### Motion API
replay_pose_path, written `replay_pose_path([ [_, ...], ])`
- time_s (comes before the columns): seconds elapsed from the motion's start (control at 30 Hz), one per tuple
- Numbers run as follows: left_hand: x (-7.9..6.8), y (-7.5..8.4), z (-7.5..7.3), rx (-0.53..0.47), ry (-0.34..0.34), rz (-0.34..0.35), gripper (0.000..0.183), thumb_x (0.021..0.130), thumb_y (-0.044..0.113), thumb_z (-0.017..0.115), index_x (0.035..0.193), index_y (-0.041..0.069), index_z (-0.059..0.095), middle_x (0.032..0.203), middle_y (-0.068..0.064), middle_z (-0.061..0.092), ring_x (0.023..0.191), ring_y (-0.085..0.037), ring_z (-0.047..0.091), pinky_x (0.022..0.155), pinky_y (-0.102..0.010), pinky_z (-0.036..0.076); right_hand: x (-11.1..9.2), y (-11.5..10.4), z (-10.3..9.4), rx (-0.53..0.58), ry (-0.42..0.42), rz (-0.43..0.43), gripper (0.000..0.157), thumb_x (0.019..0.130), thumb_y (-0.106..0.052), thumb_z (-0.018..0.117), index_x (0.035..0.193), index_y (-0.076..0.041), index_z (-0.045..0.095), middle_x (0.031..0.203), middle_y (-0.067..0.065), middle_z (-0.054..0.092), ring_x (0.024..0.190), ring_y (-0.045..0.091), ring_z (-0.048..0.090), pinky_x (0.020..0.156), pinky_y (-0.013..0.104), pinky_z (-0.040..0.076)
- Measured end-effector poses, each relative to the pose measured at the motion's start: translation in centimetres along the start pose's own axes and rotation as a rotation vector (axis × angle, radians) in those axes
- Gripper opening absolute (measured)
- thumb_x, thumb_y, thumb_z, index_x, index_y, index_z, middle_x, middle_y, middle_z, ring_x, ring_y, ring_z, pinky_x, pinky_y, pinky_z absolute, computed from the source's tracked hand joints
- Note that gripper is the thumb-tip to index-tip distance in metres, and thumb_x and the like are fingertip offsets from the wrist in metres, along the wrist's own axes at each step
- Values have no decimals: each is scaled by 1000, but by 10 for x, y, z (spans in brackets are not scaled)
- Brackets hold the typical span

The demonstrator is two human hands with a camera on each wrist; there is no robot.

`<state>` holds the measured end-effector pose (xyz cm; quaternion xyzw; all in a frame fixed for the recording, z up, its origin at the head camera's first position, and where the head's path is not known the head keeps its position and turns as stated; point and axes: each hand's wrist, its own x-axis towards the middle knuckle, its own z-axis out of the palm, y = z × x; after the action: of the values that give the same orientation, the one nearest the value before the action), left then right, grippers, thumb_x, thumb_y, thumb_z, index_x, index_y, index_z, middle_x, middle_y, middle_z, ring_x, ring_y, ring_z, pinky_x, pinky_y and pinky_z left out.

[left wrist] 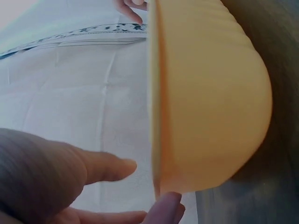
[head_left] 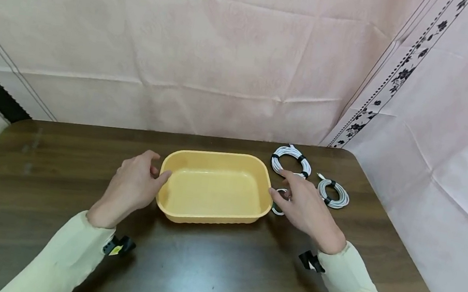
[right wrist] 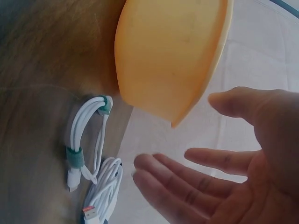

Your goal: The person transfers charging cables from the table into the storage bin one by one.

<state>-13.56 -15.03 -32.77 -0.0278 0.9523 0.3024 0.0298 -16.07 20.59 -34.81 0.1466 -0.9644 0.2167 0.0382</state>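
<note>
A yellow rectangular plastic basin (head_left: 212,216) with rounded corners stands on the table, nothing inside it. My left hand (head_left: 134,185) is at its left end, thumb by the rim; in the left wrist view the thumb (left wrist: 110,167) is apart from the rim, and whether the fingertips touch the outer wall I cannot tell. At the right end hovers my right hand (head_left: 303,205), fingers spread and holding nothing, apart from the basin in the right wrist view. Partly hidden under this hand lies a coiled white cable with green straps (right wrist: 77,130).
Two more coiled white cables with black straps lie on the right: one at the back (head_left: 275,163), one further right (head_left: 343,198). Creased pale cloth (head_left: 210,55) hangs behind the brown wooden table (head_left: 60,168) and along its right side.
</note>
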Motion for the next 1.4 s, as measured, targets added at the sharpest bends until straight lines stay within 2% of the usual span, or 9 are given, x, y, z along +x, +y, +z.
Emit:
replay_pose_path([
  [0.1,1,-2,1,-1,32,6,55,99,32,64,138,-4,53,110,-19,67,88,-29,63,72,-37,54,4,1,2,26,-15,-4,54,97,-33,67,142,-6,56,102,6,76,84,15,70,75,38,57],
  [0.23,3,-4,5,-38,-10,-17,50,98,27,66,134,-5,56,100,-18,65,76,-24,61,62,-31,52,5,2,5,31,-37,-6,51,98,-32,66,139,-3,59,91,2,75,79,12,69,73,35,58],
  [0.33,3,-6,8,-67,-37,-32,46,97,22,68,132,-6,57,92,-16,62,65,-20,59,54,-26,50,4,3,6,34,-42,-20,47,98,-32,66,135,-3,62,89,2,74,78,10,68,73,35,58],
  [0.43,3,-7,9,-87,-22,-33,45,97,19,68,133,-6,58,89,-16,62,62,-19,58,54,-26,51,4,3,7,34,-36,-35,41,98,-31,66,129,-5,67,88,0,75,79,10,68,74,35,58],
  [0.63,2,-7,13,-123,13,-31,43,98,19,67,134,-4,60,91,-16,65,63,-20,60,55,-27,53,5,5,8,26,-25,-60,32,98,-28,67,121,-7,72,86,-1,75,76,7,67,71,32,57],
  [0.8,2,-9,15,-136,31,1,39,98,16,65,131,-4,62,90,-15,67,62,-18,60,54,-27,52,8,8,8,35,-26,-83,28,97,-27,68,119,-10,73,83,-4,74,73,5,66,68,29,55],
  [1.0,3,-9,12,-135,18,48,40,100,17,62,133,-6,61,91,-16,68,59,-17,60,54,-27,53,8,9,5,15,-13,-76,24,97,-28,67,114,-14,74,82,-6,74,73,5,65,68,29,53],
  [1.23,5,-11,7,-171,-19,14,39,100,16,62,132,-6,61,99,-19,68,64,-16,66,59,-28,58,9,7,3,-1,-12,-86,22,98,-32,66,110,-17,76,81,-9,71,71,5,62,67,27,51],
  [1.4,6,-11,7,-199,-23,24,36,100,15,61,130,-5,62,100,-19,69,62,-15,68,59,-29,59,8,7,1,2,21,-75,21,99,-33,65,108,-18,77,85,-7,71,75,9,61,69,30,50],
])
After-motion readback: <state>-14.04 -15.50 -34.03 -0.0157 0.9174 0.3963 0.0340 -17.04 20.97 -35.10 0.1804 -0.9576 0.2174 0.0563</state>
